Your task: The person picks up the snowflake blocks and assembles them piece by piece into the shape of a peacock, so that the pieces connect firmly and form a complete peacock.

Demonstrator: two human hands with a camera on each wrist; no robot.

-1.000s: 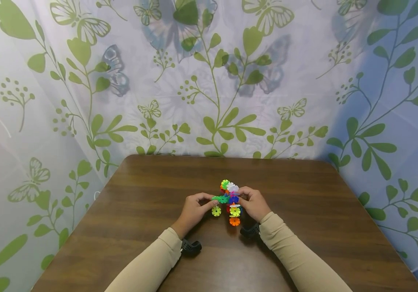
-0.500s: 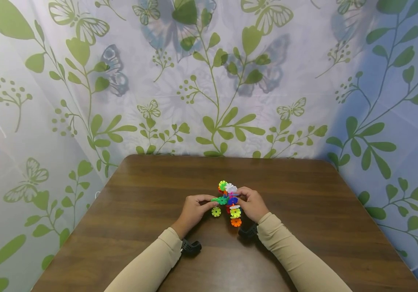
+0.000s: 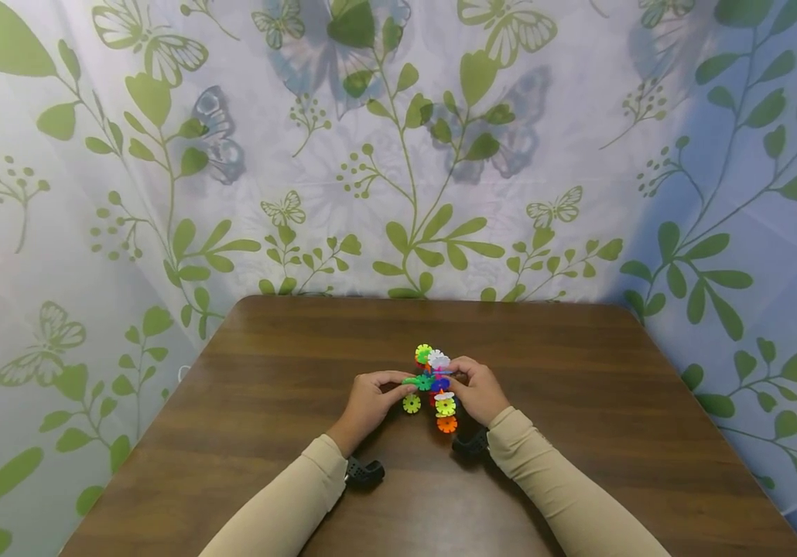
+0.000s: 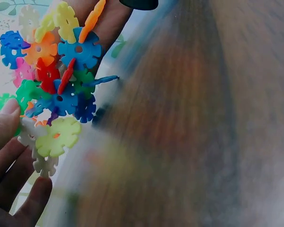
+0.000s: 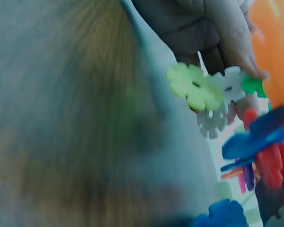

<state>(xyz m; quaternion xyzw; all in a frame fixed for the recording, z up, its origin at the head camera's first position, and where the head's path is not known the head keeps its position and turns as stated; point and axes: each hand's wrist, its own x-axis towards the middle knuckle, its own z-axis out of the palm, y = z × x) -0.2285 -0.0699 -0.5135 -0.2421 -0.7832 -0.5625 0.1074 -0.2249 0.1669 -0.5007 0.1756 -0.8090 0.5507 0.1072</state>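
Note:
A built-up figure of interlocking snowflake discs (image 3: 439, 384) in many colours is held between both hands at the middle of the table. My left hand (image 3: 371, 398) pinches a green disc (image 3: 409, 381) at its left end between thumb and fingers. A pale yellow-green disc (image 4: 59, 137) and whitish discs (image 4: 44, 165) hang beside those fingers in the left wrist view. My right hand (image 3: 480, 389) holds the figure's right side near a dark blue disc (image 3: 439, 384); its fingertips are partly hidden behind the discs. An orange disc (image 3: 446, 424) forms the low near end.
The brown wooden table (image 3: 287, 340) lies under both arms, its far edge meeting a leaf-and-butterfly printed curtain (image 3: 329, 232). Black wrist straps (image 3: 366, 473) sit under both cuffs. Much of each wrist view is blurred wood grain.
The right hand has shifted slightly left, and the upper part of the disc figure has moved a little left with it. The left hand keeps its pinch almost in place.

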